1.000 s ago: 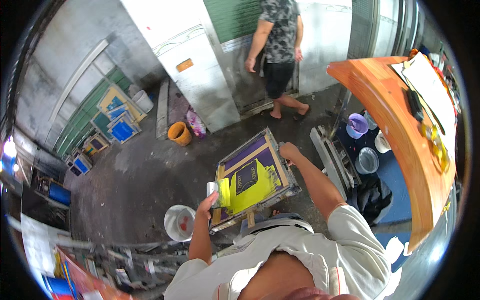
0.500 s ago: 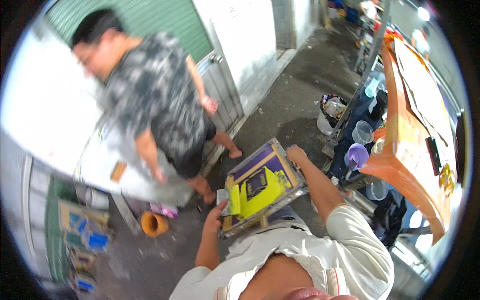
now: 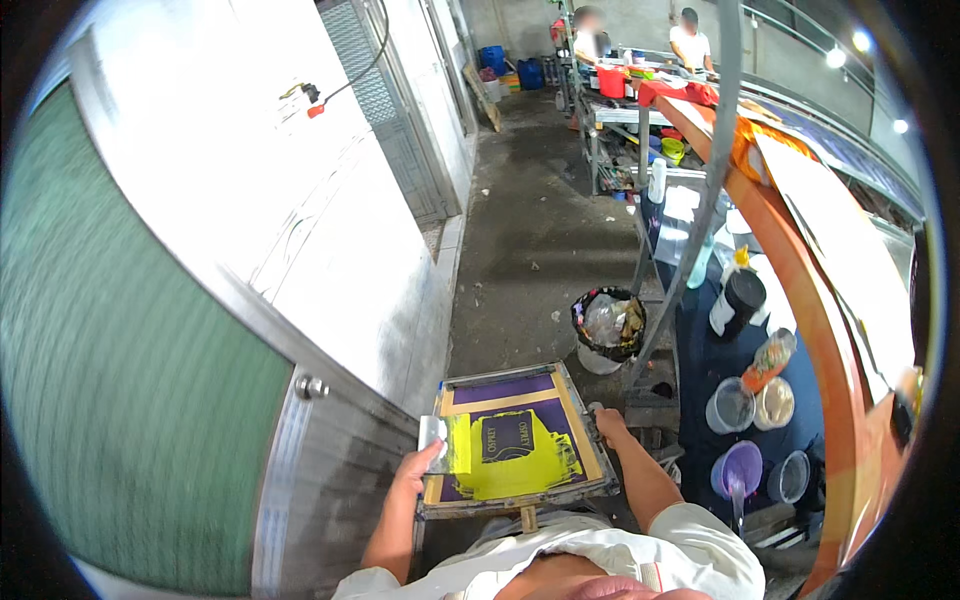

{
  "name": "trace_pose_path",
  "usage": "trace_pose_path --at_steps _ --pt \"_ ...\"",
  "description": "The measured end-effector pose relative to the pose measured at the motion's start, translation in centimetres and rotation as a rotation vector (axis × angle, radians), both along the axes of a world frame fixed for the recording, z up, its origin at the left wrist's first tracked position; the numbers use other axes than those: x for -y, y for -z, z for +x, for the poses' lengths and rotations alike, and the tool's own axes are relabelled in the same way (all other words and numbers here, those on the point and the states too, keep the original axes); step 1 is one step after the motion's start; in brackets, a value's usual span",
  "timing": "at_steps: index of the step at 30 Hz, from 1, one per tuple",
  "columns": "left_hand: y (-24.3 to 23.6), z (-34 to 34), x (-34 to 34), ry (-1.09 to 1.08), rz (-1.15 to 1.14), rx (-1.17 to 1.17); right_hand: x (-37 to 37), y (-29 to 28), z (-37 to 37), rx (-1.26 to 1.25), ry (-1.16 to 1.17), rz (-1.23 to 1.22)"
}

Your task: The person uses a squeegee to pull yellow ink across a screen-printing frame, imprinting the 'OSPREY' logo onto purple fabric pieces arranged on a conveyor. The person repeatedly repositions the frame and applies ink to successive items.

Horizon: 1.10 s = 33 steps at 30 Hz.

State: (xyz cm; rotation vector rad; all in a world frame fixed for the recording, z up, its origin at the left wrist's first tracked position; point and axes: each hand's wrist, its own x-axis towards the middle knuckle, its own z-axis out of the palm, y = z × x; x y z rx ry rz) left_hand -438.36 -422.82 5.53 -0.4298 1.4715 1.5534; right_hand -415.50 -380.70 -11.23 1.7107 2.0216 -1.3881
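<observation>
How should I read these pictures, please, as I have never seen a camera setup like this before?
There is no machine here, only a person's two bare hands. Every picture comes from one wide fisheye camera on the person's head, looking down, so straight edges bend and the picture's left is the person's left.

The left hand holds a flat scraper, its blade coated yellow, over the left side of a rectangular frame. The right hand holds the frame's right edge. Bright yellow ink or paint covers part of the frame's purple panel. To the right are a purple tub and other containers.
</observation>
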Motion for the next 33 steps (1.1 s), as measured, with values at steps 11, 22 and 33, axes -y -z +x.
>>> trace_pose_path --at_steps 11,22,33 --pt "-1.2 -35.2 -22.2 0.001 0.101 -0.066 -22.2 -5.4 -32.5 -0.140 -0.137 0.240" --pt "-9.2 -67.1 -55.9 0.332 0.183 -0.305 -41.3 -7.2 -52.1 -0.328 0.454 0.242" --pt "-1.6 -81.6 -101.4 0.870 0.050 -0.173 -69.2 -6.3 -60.2 -0.280 0.972 0.130"
